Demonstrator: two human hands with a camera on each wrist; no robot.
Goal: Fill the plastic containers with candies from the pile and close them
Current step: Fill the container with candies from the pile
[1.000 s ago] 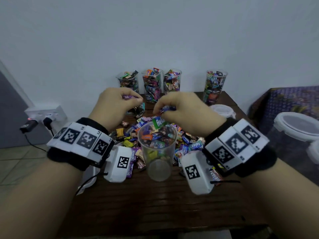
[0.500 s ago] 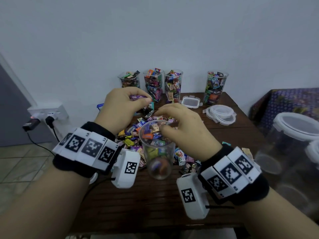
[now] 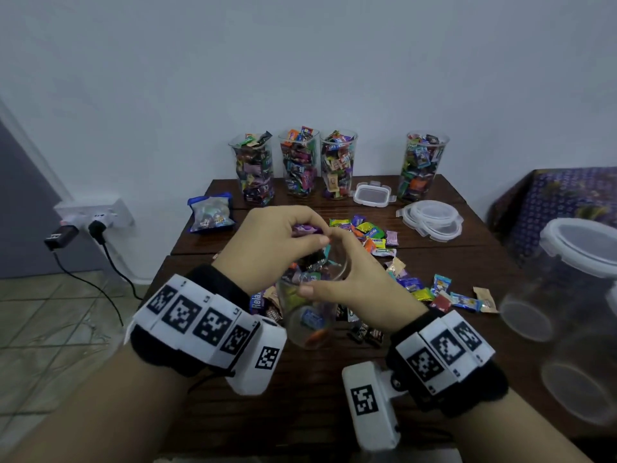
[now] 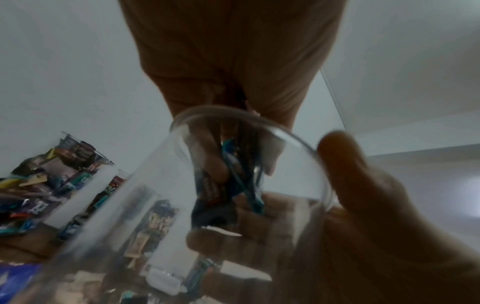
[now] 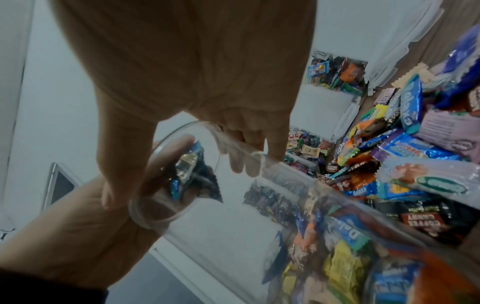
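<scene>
A clear plastic cup (image 3: 310,325), partly filled with wrapped candies, stands on the dark wooden table (image 3: 300,406) between my wrists. My right hand (image 3: 329,269) grips its rim, thumb on the near side and fingers round the far side. My left hand (image 3: 309,233) hovers over the cup's mouth and pinches a small bunch of candies (image 3: 305,228). In the left wrist view those candies (image 4: 233,185) hang inside the cup's rim (image 4: 298,139). The candy pile (image 3: 370,235) lies behind and right of the cup.
Several filled cups (image 3: 255,168) line the wall. A rectangular lid (image 3: 372,193) and stacked round lids (image 3: 430,220) lie at the back right, a blue candy bag (image 3: 210,212) at the back left. Large clear lidded containers (image 3: 574,262) stand at the right.
My right hand has let its candy go and moved down to grip the cup's rim. My left hand has moved right over the cup's mouth with its candies.
</scene>
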